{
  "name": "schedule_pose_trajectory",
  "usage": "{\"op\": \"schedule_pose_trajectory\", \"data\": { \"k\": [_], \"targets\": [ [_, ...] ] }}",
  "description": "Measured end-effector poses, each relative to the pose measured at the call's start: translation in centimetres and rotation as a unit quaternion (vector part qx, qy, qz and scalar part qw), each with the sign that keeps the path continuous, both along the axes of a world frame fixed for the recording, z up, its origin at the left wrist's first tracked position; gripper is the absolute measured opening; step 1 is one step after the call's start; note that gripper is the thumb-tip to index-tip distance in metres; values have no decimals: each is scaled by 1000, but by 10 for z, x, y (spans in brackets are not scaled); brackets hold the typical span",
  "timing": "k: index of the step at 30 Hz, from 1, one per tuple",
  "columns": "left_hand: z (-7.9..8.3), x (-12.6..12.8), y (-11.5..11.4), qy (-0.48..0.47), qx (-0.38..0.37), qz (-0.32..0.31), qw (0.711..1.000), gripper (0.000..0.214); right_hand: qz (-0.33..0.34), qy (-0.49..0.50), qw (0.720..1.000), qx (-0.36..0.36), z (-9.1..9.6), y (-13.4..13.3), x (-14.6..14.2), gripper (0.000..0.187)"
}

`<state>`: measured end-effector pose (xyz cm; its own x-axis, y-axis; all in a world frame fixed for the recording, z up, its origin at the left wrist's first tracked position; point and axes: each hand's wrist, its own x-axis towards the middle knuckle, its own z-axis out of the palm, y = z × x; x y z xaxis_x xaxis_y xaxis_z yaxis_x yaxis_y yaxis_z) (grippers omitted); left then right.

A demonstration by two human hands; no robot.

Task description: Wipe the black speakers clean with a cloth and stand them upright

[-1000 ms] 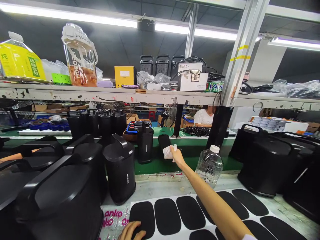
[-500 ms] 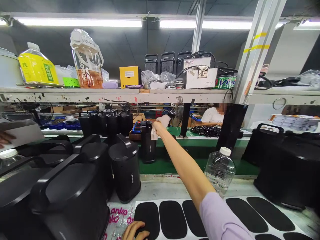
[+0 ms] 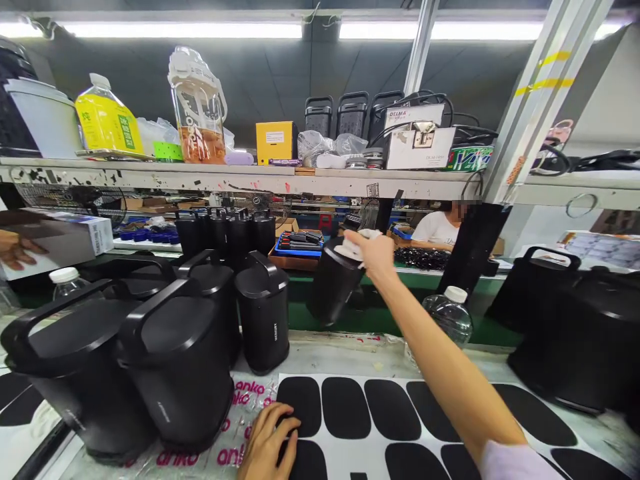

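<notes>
Canister looks gripped, not yet set upright: tilted below the right hand, fingers clenched on its top and white cloth! Left hand, loosely spread, holds nothing, touching black patches.

The black canister, earlier upright partly in front of the blue tray, now tilts in the right hand's grip, farther right of that tray.
</notes>
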<state>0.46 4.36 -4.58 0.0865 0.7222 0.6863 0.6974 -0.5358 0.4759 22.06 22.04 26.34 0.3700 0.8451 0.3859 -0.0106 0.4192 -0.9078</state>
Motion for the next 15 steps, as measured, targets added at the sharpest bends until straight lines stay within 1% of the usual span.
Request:
{"op": "schedule_pose_trajectory", "data": {
  "k": [2,3,4,5,6,7,9,10,12,13,14,15],
  "targets": [
    [10,4,1,-68,-54,-13,996,22,-11,62,997,44,14,-36,31,27],
    [17,9,2,-113,-92,-40,989,19,-20,94,994,61,17,-55,46,26],
    [25,17,3,-179,-134,-82,971,17,-27,127,989,72,17,-72,60,25],
    [35,27,4,-247,-171,-131,945,21,-33,159,984,77,12,-88,71,23],
    [45,39,4,-319,-211,-194,904,30,-37,188,979,76,4,-104,80,22],
    [55,52,3,-424,-233,-240,841,44,-38,214,974,66,-9,-118,86,21],
    [73,77,-2,-504,-233,-297,777,59,-28,250,967,22,-46,-144,90,19],
    [80,87,-6,-568,-221,-327,723,69,-11,271,962,-22,-68,-155,89,19],
    [92,97,-16,-640,-195,-354,654,82,34,284,952,-106,-114,-174,83,24],
    [96,98,-20,-665,-185,-355,630,84,49,284,947,-143,-136,-182,80,29],
    [99,95,-24,-679,-179,-350,620,82,62,274,943,-179,-157,-188,77,34],
    [100,91,-27,-688,-174,-341,617,78,69,253,942,-207,-175,-192,76,39]
  ]
}}
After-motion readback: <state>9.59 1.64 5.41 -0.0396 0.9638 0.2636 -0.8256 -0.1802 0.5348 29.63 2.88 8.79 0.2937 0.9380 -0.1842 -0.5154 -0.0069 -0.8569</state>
